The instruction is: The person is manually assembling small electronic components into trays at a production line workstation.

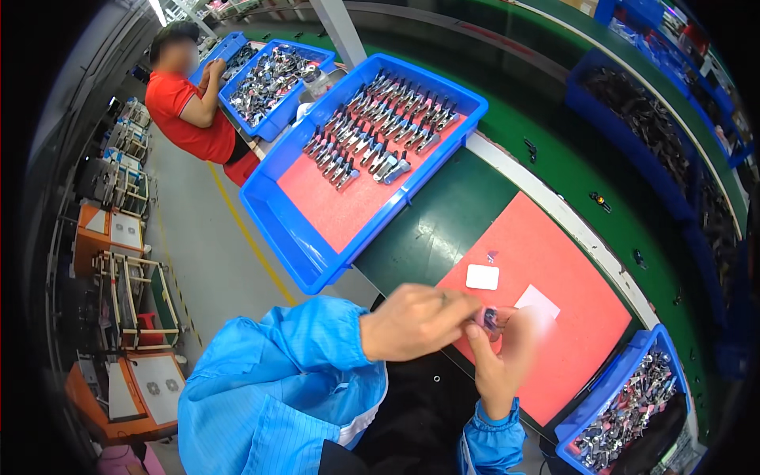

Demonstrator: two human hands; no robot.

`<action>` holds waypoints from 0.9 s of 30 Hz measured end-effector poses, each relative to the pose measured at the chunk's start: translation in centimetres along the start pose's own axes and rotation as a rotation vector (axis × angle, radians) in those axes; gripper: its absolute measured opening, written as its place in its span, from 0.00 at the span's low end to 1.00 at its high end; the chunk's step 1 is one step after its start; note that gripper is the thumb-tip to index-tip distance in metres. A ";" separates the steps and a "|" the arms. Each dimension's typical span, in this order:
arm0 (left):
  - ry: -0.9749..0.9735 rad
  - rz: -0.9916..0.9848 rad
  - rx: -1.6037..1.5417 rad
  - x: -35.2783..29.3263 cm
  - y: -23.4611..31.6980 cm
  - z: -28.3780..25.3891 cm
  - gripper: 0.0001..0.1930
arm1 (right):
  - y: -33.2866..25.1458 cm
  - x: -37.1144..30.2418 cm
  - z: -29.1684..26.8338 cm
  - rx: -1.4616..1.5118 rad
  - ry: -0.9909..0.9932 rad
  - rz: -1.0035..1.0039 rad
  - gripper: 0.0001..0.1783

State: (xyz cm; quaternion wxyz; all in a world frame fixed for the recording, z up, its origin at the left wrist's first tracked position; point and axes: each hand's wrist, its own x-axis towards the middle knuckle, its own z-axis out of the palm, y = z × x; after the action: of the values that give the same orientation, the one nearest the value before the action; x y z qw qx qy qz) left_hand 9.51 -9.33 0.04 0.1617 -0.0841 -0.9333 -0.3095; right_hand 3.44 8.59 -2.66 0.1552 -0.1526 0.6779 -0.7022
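Observation:
My left hand reaches across from the left, thumb and fingers pinched on a small dark part with a purplish-pink edge. My right hand is curled round the same part from the right, its thumb against it; its upper fingers are blurred. Both hands are over the near edge of a red mat. The part is mostly hidden by my fingers, so its exact kind does not show. On the mat, just beyond the hands, lie a white rounded square piece, a pale pink sheet and a tiny purplish scrap.
Left of the mat, a blue tray holds rows of small silver-and-black metal pieces. A blue bin of loose metal pieces stands at lower right. Farther left, a person in red works beside another filled blue bin. A green conveyor belt runs beyond.

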 end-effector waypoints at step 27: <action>-0.095 -0.653 0.741 -2.8 -16.3 -10.0 0.13 | 3.9 0.4 -6.1 -0.141 0.277 0.103 0.03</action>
State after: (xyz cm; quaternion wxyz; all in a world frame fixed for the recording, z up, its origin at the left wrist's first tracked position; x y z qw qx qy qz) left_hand 10.46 -28.47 -2.40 0.0326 0.2616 -0.9646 0.0129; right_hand 0.56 13.78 -6.81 0.0851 -0.0297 0.7473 -0.6584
